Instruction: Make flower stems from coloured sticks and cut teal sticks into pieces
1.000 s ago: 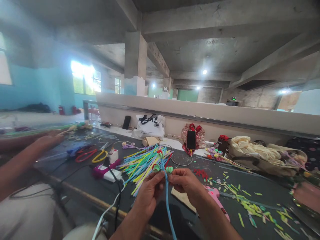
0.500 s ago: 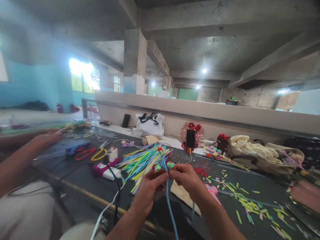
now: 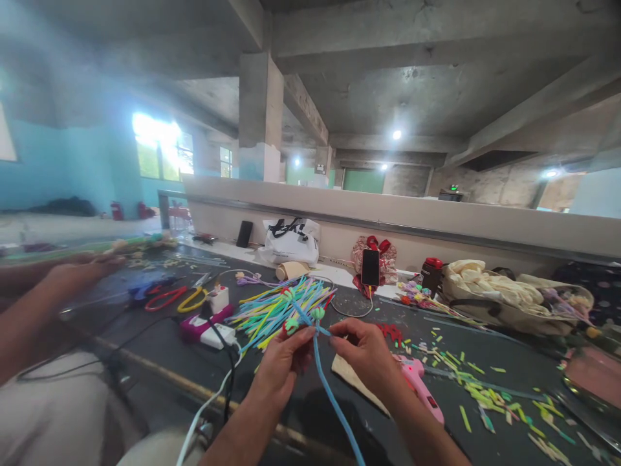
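Note:
My left hand (image 3: 282, 367) is closed, pinching a light-blue pipe cleaner stem (image 3: 331, 395) just below where small green-and-red buds (image 3: 292, 323) branch off. Another green bud (image 3: 317, 314) stands above the pinch, and a red-and-green one tips the stem further up. To the right of the stem, my right hand (image 3: 365, 353) grips a short blue pipe cleaner end between thumb and forefinger. The long tail of the stem hangs down toward me. Behind the hands lies a loose pile of coloured pipe cleaners (image 3: 264, 310).
A pink glue gun (image 3: 421, 391) and a beige pad (image 3: 356, 380) lie by my right forearm. Cut yellow-green scraps (image 3: 478, 395) litter the right side. At left are scissors (image 3: 193, 299), a power strip (image 3: 213, 330) with cables, and another person's forearm (image 3: 43, 304).
The budded stem has tilted to the left, its tail swinging right. My right hand has drawn a blue end out sideways. The other person's hands shifted slightly.

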Tool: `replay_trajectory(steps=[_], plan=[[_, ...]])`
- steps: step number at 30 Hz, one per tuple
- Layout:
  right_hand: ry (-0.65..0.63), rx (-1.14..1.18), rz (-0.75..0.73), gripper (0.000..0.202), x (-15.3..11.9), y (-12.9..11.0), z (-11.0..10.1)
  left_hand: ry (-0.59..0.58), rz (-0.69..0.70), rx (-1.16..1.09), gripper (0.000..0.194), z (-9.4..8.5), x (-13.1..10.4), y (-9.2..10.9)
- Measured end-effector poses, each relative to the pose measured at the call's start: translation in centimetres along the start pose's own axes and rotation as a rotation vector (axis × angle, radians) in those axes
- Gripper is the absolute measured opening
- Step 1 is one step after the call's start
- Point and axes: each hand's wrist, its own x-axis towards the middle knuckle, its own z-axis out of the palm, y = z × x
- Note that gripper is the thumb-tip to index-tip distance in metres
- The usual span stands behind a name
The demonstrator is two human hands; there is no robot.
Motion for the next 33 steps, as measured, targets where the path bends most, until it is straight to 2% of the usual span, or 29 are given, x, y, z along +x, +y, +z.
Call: replay_trajectory(steps=[2,5,11,15,19,21,23,26,29,31,33], plan=[[0.032,-0.158,-0.084,0.015,-0.5,-0.1,-0.1,0.008,-0.007,-0.006,0.019,-0.1,0.2,-0.1],[0.013,-0.403,-0.172,0.018,-1.2,-0.5,-0.3,0.027,0.003,-0.005,0.02,-0.2,0.3,-0.4],[0.005,-0.672,-0.209,0.021,-1.8,-0.8,0.1,0.017,0.021,0.023,0.019,-0.1,0.4,-0.9],[-0.088,-0.835,-0.288,0.017,-1.8,-0.8,0.6,0.003,0.047,0.059,0.018,0.0,0.4,-1.0],[-0.259,-0.991,-0.418,0.017,-0.8,-1.7,-0.4,0.01,0.103,0.169,0.017,0.3,0.2,-1.0],[-0.3,-1.04,-0.484,0.016,0.0,-2.5,-1.3,-0.031,0.166,0.312,0.016,0.3,0.1,-1.0],[-0.309,-1.079,-0.559,0.015,0.7,-3.2,-2.3,-0.13,0.182,0.466,0.013,0.4,0.0,-1.1],[-0.354,-1.049,-0.632,0.013,1.6,-4.2,-3.4,-0.26,0.131,0.57,0.008,0.3,-0.2,-1.0],[-0.42,-0.889,-0.598,0.01,2.6,-5.2,-4.5,-0.371,0.112,0.578,0.009,0.4,-0.9,-0.6],[-0.498,-0.74,-0.519,0.007,3.4,-5.5,-5.0,-0.459,0.106,0.595,0.013,0.4,-1.4,-0.4],[-0.65,-0.536,-0.354,0.005,4.5,-5.2,-5.4,-0.495,0.104,0.604,0.016,0.4,-1.9,-0.2]])
